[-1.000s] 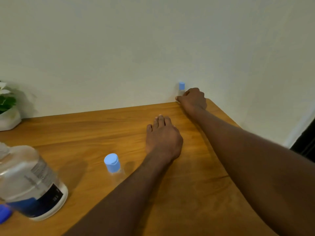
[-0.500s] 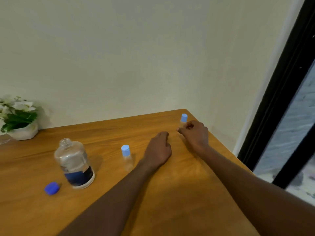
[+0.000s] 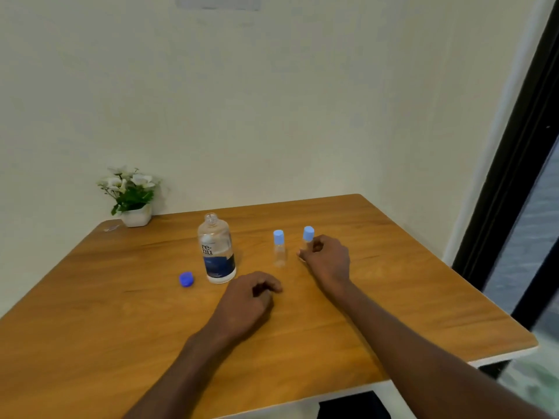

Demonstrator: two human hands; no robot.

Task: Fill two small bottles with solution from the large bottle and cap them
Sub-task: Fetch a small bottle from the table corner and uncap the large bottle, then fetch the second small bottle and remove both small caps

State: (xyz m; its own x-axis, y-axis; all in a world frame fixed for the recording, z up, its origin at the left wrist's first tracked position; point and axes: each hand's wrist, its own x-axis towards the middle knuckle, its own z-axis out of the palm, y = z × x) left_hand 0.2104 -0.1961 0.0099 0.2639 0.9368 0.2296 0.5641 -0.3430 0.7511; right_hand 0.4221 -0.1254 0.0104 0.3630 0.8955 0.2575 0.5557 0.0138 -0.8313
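The large clear bottle [image 3: 216,252] with a dark blue label stands uncapped near the middle of the wooden table [image 3: 121,313]. Its dark blue cap [image 3: 186,279] lies to its left. A small clear bottle [image 3: 279,249] with a light blue cap stands to the right of the large one. A second small bottle [image 3: 308,234], also capped in light blue, stands just right of it. My right hand [image 3: 328,261] curls round its lower body, which is hidden. My left hand [image 3: 249,300] rests on the table in front of the large bottle, fingers loosely curled and holding nothing.
A small white pot of flowers [image 3: 133,201] sits at the table's far left corner against the wall. The table's right edge [image 3: 453,267] runs beside a dark door frame [image 3: 514,164].
My right hand has brought the second small bottle from the far right corner in beside the first small bottle. My left hand has drawn back toward me. The view has pulled back and up.
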